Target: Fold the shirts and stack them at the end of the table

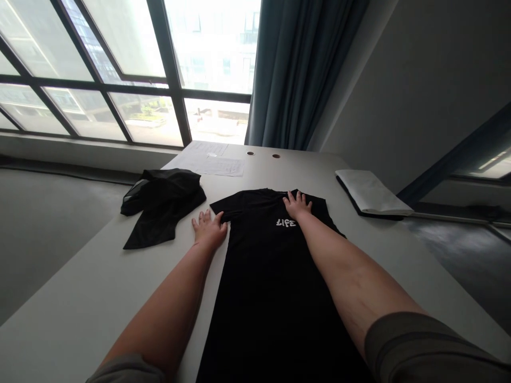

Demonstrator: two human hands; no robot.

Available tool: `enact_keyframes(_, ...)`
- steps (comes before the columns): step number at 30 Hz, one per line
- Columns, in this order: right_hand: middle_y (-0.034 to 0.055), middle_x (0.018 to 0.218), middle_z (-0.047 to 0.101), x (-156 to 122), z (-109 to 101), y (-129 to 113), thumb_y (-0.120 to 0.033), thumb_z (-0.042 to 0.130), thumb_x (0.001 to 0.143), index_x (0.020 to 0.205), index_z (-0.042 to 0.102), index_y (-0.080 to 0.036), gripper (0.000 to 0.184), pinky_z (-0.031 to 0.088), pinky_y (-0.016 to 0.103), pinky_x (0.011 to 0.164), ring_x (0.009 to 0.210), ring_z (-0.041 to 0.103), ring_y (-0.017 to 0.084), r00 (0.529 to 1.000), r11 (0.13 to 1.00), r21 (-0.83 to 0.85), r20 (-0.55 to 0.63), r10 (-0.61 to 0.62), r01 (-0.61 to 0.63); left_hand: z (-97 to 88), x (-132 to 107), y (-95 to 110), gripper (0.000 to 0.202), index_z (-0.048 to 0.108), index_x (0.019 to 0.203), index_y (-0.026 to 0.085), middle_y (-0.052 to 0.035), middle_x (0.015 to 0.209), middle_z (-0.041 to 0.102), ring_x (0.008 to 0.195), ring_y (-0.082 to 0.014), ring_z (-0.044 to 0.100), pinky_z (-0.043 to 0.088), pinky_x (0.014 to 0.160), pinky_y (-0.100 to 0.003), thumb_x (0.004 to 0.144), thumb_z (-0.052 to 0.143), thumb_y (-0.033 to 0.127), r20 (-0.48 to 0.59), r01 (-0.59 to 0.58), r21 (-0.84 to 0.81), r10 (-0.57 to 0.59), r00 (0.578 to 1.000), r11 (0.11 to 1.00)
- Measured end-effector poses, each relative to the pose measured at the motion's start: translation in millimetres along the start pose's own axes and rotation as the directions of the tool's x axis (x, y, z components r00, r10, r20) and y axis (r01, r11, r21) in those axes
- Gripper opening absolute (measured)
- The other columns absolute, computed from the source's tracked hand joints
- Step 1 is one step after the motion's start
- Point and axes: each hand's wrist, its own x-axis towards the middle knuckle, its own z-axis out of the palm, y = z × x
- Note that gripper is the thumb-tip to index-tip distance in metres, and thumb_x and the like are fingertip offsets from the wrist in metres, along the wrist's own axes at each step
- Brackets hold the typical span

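A black T-shirt (pixel 271 276) lies flat and lengthwise on the white table (pixel 99 271), its white "LIFE" print near the far end. My left hand (pixel 209 229) rests palm down at the shirt's left edge, fingers spread, near the sleeve. My right hand (pixel 297 205) presses flat on the upper right of the shirt, just beyond the print. Neither hand grips the fabric. To the left of my left hand, a second black garment (pixel 162 205) lies bunched and folded over, not touching that hand.
Printed papers (pixel 211 158) lie at the table's far end, near two round holes (pixel 263 154). A white folded item on a black backing (pixel 371 192) sits at the right. Table edges drop to a grey floor on both sides. Beyond stand a large window and blue curtain (pixel 299 74).
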Motion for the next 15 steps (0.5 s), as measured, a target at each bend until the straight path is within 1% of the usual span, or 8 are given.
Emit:
enact_keyframes(3,0.0122,0.174,0.018,-11,-8,12,-0.059,0.020,0.106,0.166,0.028,-0.027,0.068,0.011,0.073,0.124,0.161,0.007,0.037,0.978,0.964,0.195,-0.134,-0.157,0.181,-0.3,0,0,0.061,0.052,0.153,0.038,-0.0118,0.169,0.033,0.158,-0.0399,0.024,0.016,0.125,-0.071,0.096,0.051,0.060,-0.024,-0.010,-0.026,0.010,1.000,1.000)
enact_keyframes(5,0.0118,0.170,0.031,-30,-15,28,-0.057,0.019,0.107,0.162,0.039,-0.025,0.066,0.013,0.069,0.127,0.161,0.012,0.035,0.921,0.898,0.268,-0.275,-0.275,0.349,-0.7,0,-1,0.058,0.055,0.149,0.041,-0.0104,0.169,0.033,0.157,-0.0382,0.027,0.019,0.125,-0.071,0.094,0.058,0.059,-0.073,-0.059,-0.062,0.054,0.996,0.996)
enact_keyframes(6,0.0109,0.168,0.035,-44,-19,40,-0.057,0.020,0.107,0.159,0.044,-0.024,0.066,0.013,0.064,0.130,0.161,0.015,0.034,0.884,0.867,0.265,-0.333,-0.327,0.421,-0.9,0,-2,0.054,0.058,0.146,0.041,-0.0094,0.169,0.034,0.156,-0.0368,0.030,0.021,0.125,-0.069,0.093,0.061,0.055,-0.102,-0.098,-0.080,0.090,0.991,0.992)
enact_keyframes(7,0.0086,0.168,0.034,-61,-24,55,-0.059,0.021,0.107,0.156,0.048,-0.026,0.065,0.014,0.061,0.131,0.161,0.014,0.033,0.864,0.855,0.249,-0.355,-0.356,0.454,-0.9,1,-2,0.048,0.062,0.140,0.041,-0.0081,0.167,0.037,0.154,-0.0352,0.033,0.023,0.125,-0.068,0.093,0.063,0.051,-0.131,-0.142,-0.095,0.129,0.983,0.985)
enact_keyframes(9,0.0079,0.169,0.032,-101,-30,91,-0.062,0.025,0.106,0.152,0.053,-0.027,0.064,0.018,0.062,0.130,0.161,0.012,0.034,0.854,0.868,0.189,-0.365,-0.372,0.459,-0.6,2,-3,0.035,0.070,0.127,0.037,-0.0061,0.160,0.047,0.148,-0.0322,0.042,0.030,0.125,-0.061,0.093,0.066,0.041,-0.169,-0.230,-0.117,0.209,0.963,0.966)
enact_keyframes(11,0.0085,0.166,0.037,-143,-32,132,-0.062,0.029,0.106,0.149,0.055,-0.029,0.060,0.020,0.066,0.128,0.160,0.017,0.037,0.858,0.891,0.125,-0.359,-0.369,0.436,0.0,3,-3,0.023,0.074,0.113,0.033,-0.0044,0.148,0.060,0.139,-0.0300,0.051,0.037,0.121,-0.055,0.092,0.066,0.034,-0.187,-0.296,-0.128,0.270,0.944,0.946)
enact_keyframes(13,0.0104,0.163,0.041,-179,-28,170,-0.059,0.031,0.106,0.148,0.055,-0.029,0.057,0.028,0.063,0.126,0.156,0.029,0.035,0.875,0.908,0.123,-0.344,-0.339,0.400,0.6,5,-2,0.016,0.073,0.105,0.029,-0.0037,0.134,0.069,0.128,-0.0285,0.059,0.043,0.115,-0.050,0.091,0.065,0.029,-0.195,-0.336,-0.125,0.309,0.931,0.933)
enact_keyframes(15,0.0127,0.159,0.044,-205,-20,200,-0.056,0.034,0.105,0.149,0.054,-0.026,0.057,0.036,0.058,0.124,0.150,0.041,0.033,0.888,0.911,0.123,-0.305,-0.344,0.395,0.8,7,0,0.019,0.072,0.108,0.028,-0.0035,0.123,0.074,0.119,-0.0274,0.064,0.046,0.110,-0.047,0.091,0.063,0.024,-0.190,-0.361,-0.119,0.335,0.923,0.925)
